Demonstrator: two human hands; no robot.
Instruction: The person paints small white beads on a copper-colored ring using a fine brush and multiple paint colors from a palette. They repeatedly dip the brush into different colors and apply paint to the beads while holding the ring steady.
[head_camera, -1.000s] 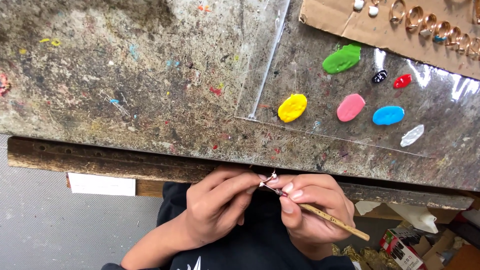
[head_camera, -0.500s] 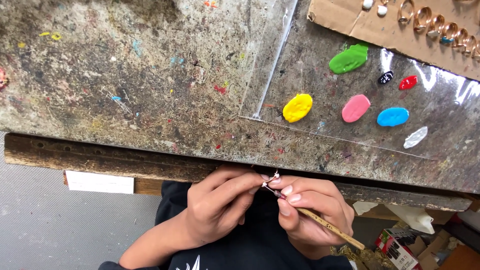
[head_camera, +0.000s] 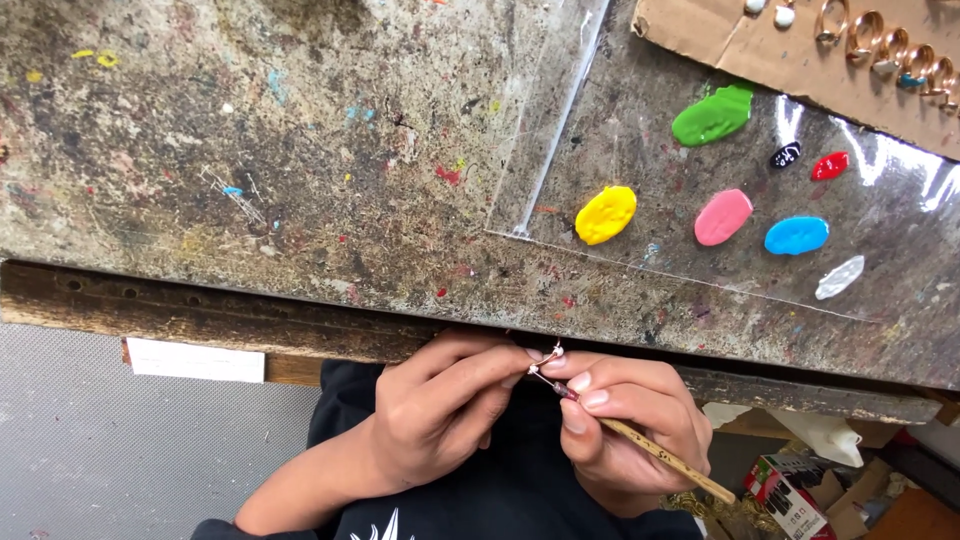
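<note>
Left hand (head_camera: 440, 420) pinches a small wire ring (head_camera: 548, 357) just under the counter (head_camera: 300, 150) edge, fingers clamped on it; right hand (head_camera: 625, 425) grips a thin brush (head_camera: 650, 455), its tip touching the ring. Best kept steady — hands braced together, light short strokes. Paint blobs (head_camera: 720, 215) lie at 1 o'clock, well apart.

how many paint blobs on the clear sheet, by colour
green blob: 1
yellow blob: 1
pink blob: 1
blue blob: 1
red blob: 1
black blob: 1
white blob: 1
total: 7, all on the clear plastic sheet
</note>
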